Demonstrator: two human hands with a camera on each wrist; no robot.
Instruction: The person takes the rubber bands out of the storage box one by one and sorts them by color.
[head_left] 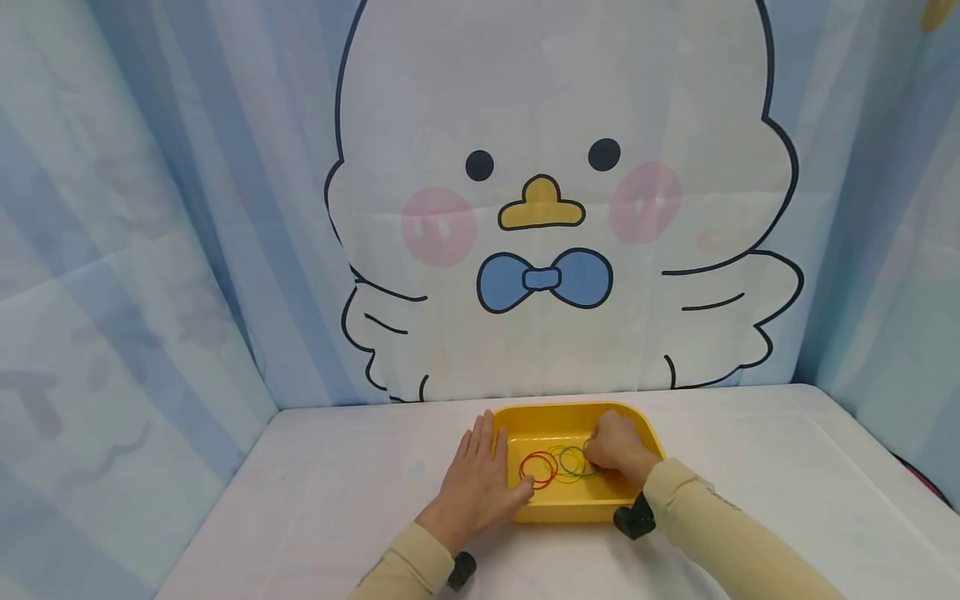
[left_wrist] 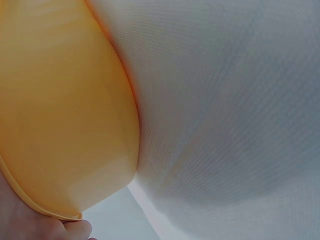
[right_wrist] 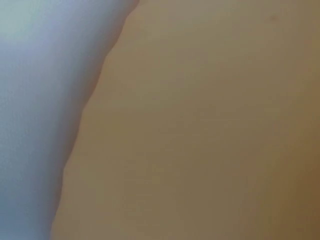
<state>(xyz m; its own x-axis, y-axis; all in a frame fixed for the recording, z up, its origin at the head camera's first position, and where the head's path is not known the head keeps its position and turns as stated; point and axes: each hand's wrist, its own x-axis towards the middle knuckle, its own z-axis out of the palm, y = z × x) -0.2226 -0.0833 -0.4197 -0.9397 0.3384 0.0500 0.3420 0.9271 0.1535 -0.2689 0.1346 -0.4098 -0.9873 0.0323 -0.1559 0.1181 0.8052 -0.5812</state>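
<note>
A shallow yellow tray (head_left: 566, 512) stands on the table, with thin rubber bands lying on its floor. A red rubber band (head_left: 521, 472) is left of the middle. Beside it are yellow bands and a green rubber band (head_left: 561, 461). My left hand (head_left: 480, 479) rests on the tray's left rim, fingers straight, thumb over the near left corner. The left wrist view shows the tray's outer wall (left_wrist: 70, 110) and part of that hand (left_wrist: 35, 222). Reaching into the tray's right side, my right hand (head_left: 621, 446) has its fingers bent down by the green band; its fingertips are hidden.
A white cloth (head_left: 337, 500) covers the table around the tray. Behind it hangs a curtain (head_left: 547, 350) printed with a bird in a blue bow tie, and more curtain closes off both sides. The right wrist view holds mostly a blurred tan surface (right_wrist: 190, 125).
</note>
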